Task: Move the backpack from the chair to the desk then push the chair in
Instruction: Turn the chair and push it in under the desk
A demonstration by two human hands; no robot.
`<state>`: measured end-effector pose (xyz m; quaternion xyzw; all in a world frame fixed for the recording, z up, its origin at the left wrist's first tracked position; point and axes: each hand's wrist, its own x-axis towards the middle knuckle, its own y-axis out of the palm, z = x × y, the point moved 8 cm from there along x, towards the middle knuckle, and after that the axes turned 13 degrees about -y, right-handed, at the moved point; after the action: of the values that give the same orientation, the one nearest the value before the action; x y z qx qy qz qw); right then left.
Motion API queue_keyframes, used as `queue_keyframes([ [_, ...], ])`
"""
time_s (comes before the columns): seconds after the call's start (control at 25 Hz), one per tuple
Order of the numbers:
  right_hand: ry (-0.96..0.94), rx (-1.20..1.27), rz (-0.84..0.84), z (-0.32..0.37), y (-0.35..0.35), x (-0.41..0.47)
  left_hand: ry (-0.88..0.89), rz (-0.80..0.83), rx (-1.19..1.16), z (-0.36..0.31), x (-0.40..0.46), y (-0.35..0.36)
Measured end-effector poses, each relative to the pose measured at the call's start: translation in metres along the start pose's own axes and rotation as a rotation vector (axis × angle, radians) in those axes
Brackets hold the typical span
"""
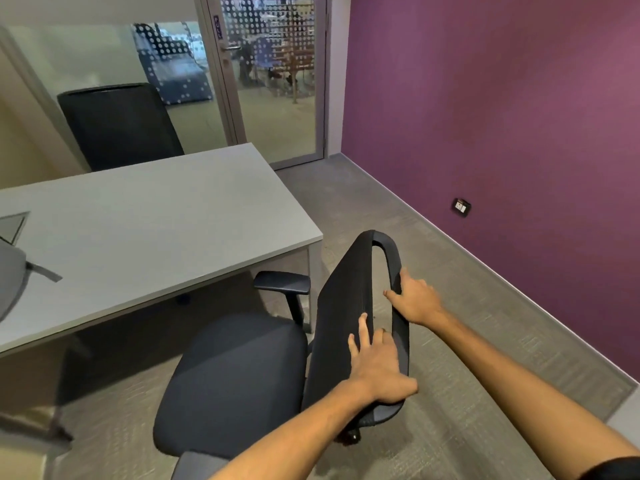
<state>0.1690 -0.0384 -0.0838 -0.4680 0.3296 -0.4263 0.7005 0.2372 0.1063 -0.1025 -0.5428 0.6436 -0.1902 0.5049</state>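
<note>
Head view. Chair (239, 372) angled beside the near corner of the surface (149, 233), seat bare — not yet pushed in. Left hand (377, 370) lies flat on the backrest top, fingers spread, closed on nothing; right hand (415, 299) wraps the backrest frame farther along in a closed grip. The backpack (14, 275) rests on the surface, at the chair's far left. The chair probably rolls easily and may swivel — the stiff backrest frame is the sound hold.
</note>
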Motion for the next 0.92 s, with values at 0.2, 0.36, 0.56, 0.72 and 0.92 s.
queue_keyframes([
  [0.2, -0.466, -0.309, -0.038, 0.042, -0.005, -0.006, 0.031, 0.041, 0.048, 0.031, -0.006, -0.015],
  [0.36, -0.615, -0.317, 0.004, 0.076, 0.005, -0.009, 0.061, 0.108, 0.088, 0.069, -0.022, -0.029],
  [0.56, -0.765, -0.317, -0.078, 0.126, 0.02, -0.011, 0.119, 0.192, 0.087, 0.126, -0.052, -0.057],
  [0.72, -0.837, -0.292, -0.092, 0.161, 0.031, 0.0, 0.075, 0.225, 0.144, 0.18, -0.069, -0.08],
  [0.92, -0.887, -0.363, -0.127, 0.21, 0.052, 0.013, 0.01, -0.16, 0.147, 0.233, -0.088, -0.107],
])
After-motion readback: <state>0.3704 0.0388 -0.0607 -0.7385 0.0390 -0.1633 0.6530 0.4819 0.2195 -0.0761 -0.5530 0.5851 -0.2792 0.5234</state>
